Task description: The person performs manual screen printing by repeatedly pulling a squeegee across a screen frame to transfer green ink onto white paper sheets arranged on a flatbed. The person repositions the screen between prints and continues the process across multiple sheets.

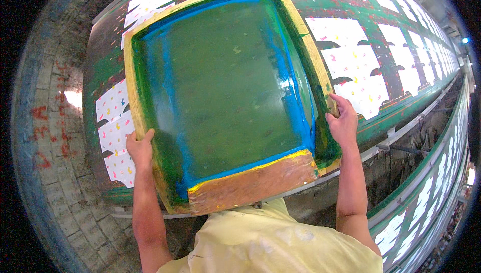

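Wooden frame grasped by both hands at its sides, white spotted sheets partly hidden behind it

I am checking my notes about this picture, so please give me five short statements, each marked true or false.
1. The left hand holds the left side of the large, rectangular, yellow-edged wooden frame. True.
2. A flat brown board lies at the frame's near end. True.
3. The right hand rests on that board. False: the right hand is at the frame's right edge.
4. The smooth sheet inside the frame is bright red. False: it is dark green, with blue along its borders.
5. Flat white pieces with small coloured spots lie on both sides of the frame. True.
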`<control>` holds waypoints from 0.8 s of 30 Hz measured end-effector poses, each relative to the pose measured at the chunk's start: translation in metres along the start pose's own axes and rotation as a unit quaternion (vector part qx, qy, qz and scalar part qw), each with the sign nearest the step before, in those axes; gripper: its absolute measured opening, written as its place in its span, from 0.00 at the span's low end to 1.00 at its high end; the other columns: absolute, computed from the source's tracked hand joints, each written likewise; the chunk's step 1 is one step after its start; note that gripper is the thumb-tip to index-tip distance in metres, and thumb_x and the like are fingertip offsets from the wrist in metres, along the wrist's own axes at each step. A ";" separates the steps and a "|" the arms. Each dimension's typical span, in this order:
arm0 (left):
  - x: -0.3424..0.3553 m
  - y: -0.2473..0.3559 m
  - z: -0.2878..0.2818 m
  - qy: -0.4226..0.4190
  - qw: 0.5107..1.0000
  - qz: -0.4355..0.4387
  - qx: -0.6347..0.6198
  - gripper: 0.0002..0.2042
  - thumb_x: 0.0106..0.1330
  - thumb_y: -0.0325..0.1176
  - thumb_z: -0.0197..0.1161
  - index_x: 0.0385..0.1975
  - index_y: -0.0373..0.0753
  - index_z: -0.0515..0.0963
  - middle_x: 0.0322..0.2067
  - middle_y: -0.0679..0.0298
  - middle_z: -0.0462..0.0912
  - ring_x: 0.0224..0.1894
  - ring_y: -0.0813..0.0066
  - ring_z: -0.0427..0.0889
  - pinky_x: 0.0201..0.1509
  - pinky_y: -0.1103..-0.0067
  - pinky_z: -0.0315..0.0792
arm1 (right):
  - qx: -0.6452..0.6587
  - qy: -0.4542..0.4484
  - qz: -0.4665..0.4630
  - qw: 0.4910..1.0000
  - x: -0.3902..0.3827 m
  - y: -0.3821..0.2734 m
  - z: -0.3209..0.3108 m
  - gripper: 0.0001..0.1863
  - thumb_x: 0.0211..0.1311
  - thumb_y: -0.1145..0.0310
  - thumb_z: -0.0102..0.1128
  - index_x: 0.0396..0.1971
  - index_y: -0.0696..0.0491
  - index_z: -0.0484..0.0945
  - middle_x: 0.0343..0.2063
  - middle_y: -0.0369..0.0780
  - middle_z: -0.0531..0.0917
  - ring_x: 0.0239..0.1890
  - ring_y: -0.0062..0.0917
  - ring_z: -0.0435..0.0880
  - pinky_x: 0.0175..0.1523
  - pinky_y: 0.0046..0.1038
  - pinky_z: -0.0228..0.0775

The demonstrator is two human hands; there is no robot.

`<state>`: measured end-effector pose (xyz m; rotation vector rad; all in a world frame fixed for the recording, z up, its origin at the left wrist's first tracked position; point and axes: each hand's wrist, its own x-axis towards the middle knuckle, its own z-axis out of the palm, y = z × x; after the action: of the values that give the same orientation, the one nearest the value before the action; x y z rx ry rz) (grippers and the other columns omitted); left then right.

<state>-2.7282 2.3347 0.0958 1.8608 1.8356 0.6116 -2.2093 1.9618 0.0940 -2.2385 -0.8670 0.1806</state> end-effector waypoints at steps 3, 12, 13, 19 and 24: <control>0.003 -0.005 0.002 -0.013 1.000 -0.016 -0.005 0.16 0.66 0.35 0.85 0.46 0.30 0.92 0.45 0.51 0.88 0.48 0.55 0.88 0.57 0.62 0.79 | -0.040 -0.009 -0.022 0.999 -0.002 -0.002 -0.003 0.37 0.54 0.80 0.81 0.68 0.48 0.84 0.55 0.48 0.90 0.59 0.48 0.91 0.65 0.47 0.84; -0.002 -0.041 0.007 0.001 0.998 0.036 0.050 0.26 0.64 0.32 0.84 0.62 0.32 0.87 0.50 0.51 0.87 0.52 0.53 0.88 0.65 0.62 0.80 | -0.037 -0.058 -0.005 0.998 -0.006 -0.012 -0.013 0.38 0.60 0.77 0.82 0.72 0.48 0.82 0.58 0.50 0.89 0.59 0.51 0.90 0.66 0.49 0.83; -0.008 -0.044 0.003 0.019 0.996 0.065 0.059 0.29 0.63 0.30 0.83 0.66 0.32 0.86 0.50 0.52 0.87 0.53 0.53 0.88 0.66 0.62 0.80 | -0.072 -0.029 -0.068 0.995 -0.010 -0.018 -0.015 0.38 0.60 0.76 0.82 0.72 0.48 0.82 0.60 0.50 0.89 0.60 0.51 0.90 0.67 0.50 0.83; -0.037 -0.044 -0.017 -0.078 0.990 0.081 -0.088 0.40 0.61 0.18 0.75 0.79 0.31 0.74 0.61 0.53 0.88 0.62 0.60 0.90 0.70 0.68 0.82 | -0.013 -0.194 -0.272 0.942 -0.083 -0.090 -0.035 0.33 0.60 0.67 0.84 0.67 0.48 0.87 0.67 0.47 0.87 0.67 0.49 0.87 0.71 0.51 0.81; -0.035 -0.038 -0.017 -0.120 0.977 0.005 -0.176 0.43 0.60 0.15 0.74 0.81 0.28 0.72 0.65 0.52 0.88 0.64 0.62 0.90 0.70 0.71 0.83 | -0.039 -0.301 -0.394 0.868 -0.144 -0.148 -0.005 0.29 0.60 0.68 0.78 0.64 0.48 0.89 0.63 0.45 0.89 0.64 0.44 0.89 0.68 0.48 0.83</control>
<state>-2.7694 2.2998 0.0870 1.6287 1.4567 0.6367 -2.3969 1.9438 0.1793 -1.7111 -2.0758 0.4662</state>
